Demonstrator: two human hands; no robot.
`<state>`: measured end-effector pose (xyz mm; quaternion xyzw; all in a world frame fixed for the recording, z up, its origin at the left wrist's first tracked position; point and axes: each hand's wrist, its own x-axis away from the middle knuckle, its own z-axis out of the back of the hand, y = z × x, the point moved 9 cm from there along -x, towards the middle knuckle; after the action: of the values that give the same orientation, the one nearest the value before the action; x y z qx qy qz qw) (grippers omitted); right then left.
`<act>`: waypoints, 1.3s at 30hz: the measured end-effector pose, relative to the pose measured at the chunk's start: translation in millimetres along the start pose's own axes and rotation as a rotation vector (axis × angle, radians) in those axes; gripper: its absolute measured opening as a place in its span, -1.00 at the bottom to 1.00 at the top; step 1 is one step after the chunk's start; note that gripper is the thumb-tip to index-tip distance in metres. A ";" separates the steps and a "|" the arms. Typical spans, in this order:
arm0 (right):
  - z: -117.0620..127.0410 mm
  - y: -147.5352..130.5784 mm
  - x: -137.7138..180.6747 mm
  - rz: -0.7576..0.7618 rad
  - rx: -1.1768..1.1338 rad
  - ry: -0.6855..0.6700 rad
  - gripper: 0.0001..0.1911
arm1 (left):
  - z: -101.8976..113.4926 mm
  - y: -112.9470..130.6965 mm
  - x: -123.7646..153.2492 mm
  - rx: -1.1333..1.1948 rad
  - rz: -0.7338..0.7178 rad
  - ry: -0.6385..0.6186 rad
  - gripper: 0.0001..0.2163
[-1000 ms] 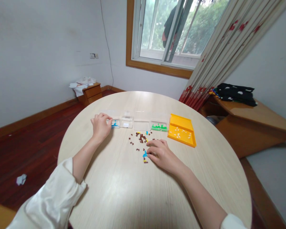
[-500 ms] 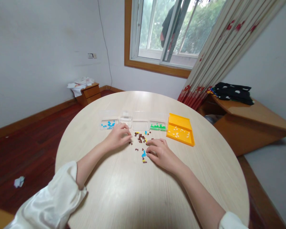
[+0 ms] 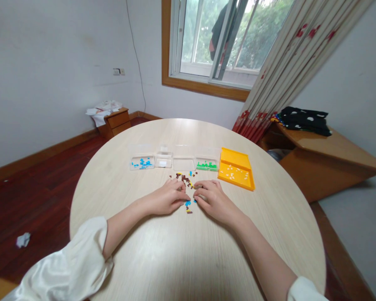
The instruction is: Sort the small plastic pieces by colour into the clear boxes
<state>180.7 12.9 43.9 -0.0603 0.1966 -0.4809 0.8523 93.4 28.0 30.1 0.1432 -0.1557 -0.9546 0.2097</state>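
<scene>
Your left hand [image 3: 167, 200] and right hand [image 3: 214, 201] rest on the table [image 3: 175, 259], fingers curled down and fingertips nearly meeting. You cannot tell whether either one pinches a piece. The loose blue pieces [image 3: 188, 203] lie right between the two sets of fingertips, equally near both hands. The brown pieces [image 3: 184, 179] scatter just beyond, strung away from you toward a row of boxes: the first clear box [image 3: 134, 154] holds blue bits, the small box [image 3: 163, 151] white, the middle box [image 3: 183, 159] looks empty, the fourth box [image 3: 207, 154] holds green, and the yellow tray [image 3: 235, 158] holds white bits.
</scene>
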 end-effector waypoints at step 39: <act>-19.7 -17.8 -2.4 0.073 -0.134 -0.167 -0.85 | 95.4 -129.9 63.9 -0.113 0.626 0.732 -0.88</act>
<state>157.7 7.3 31.7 -0.1497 0.1586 -0.4287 0.8767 -40.8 134.4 57.3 0.4044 -0.0551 -0.7394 0.5354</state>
